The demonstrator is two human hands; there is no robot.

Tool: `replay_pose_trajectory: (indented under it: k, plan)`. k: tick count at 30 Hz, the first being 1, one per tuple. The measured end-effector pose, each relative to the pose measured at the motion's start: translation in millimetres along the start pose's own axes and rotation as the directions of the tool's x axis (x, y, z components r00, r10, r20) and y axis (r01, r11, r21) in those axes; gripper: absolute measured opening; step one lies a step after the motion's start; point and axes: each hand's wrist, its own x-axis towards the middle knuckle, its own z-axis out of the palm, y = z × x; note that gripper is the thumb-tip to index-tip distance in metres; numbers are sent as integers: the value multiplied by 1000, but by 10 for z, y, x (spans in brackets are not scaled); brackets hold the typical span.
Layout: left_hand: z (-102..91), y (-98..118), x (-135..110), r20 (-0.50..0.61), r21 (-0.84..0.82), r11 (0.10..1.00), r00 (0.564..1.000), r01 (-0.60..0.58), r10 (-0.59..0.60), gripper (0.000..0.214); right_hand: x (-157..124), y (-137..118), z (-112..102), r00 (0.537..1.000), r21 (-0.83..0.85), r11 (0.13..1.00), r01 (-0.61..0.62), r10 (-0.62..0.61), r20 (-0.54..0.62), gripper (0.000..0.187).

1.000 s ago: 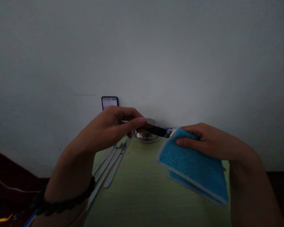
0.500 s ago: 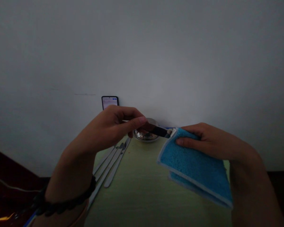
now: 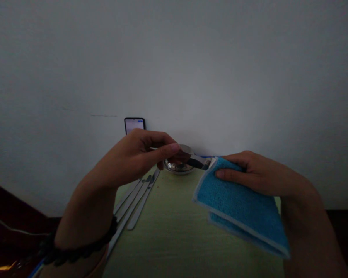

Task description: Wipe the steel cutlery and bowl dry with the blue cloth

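My left hand (image 3: 146, 154) pinches one end of a shiny metal table knife (image 3: 195, 160) between thumb and fingers. The knife's other end runs into a folded blue cloth (image 3: 240, 200) with pale edging. My right hand (image 3: 246, 172) is closed on the cloth, thumb on top, so that end of the knife is hidden. Behind the left fingers stands a round shiny metal lidded dish (image 3: 179, 166), partly covered. Several more table knives (image 3: 135, 197) lie side by side on the table, under and beside my left wrist.
A phone (image 3: 135, 124) with a lit screen leans against the grey wall (image 3: 191, 69). The pale green table (image 3: 174, 227) ends at that wall. Something dark red (image 3: 11, 216) with a pale cord is at the lower left.
Both hands stay almost in place. The knife has turned slightly, with its reflection altered, and the cloth's lower corner has swung a little to the right.
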Motion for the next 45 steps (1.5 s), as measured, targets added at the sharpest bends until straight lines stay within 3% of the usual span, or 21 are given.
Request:
replay_pose_trajectory:
  k: [26, 33, 39, 42, 45]
  plan:
    - [11, -1, -7, 1, -2, 1000, 1000, -23, 23, 16, 4, 47, 5, 1000, 26, 1000, -5, 5, 14, 27]
    - [100, 60, 42, 88, 148, 989, 996, 17, -31, 16, 110, -60, 73, 997, -58, 997, 58, -54, 58, 36]
    - [177, -91, 126, 106, 399, 915, 989, 49, -100, 21, 284, 42, 235, 998, -177, 982, 61, -57, 24, 36]
    - [67, -219, 93, 51, 379, 922, 993, 76, -103, 22, 311, 90, 254, 997, -151, 986, 68, -63, 36, 34]
    - [-84, -353, 33, -78, 197, 969, 987, 152, -139, 23, 294, 73, 230, 998, -127, 990, 57, -58, -3, 35]
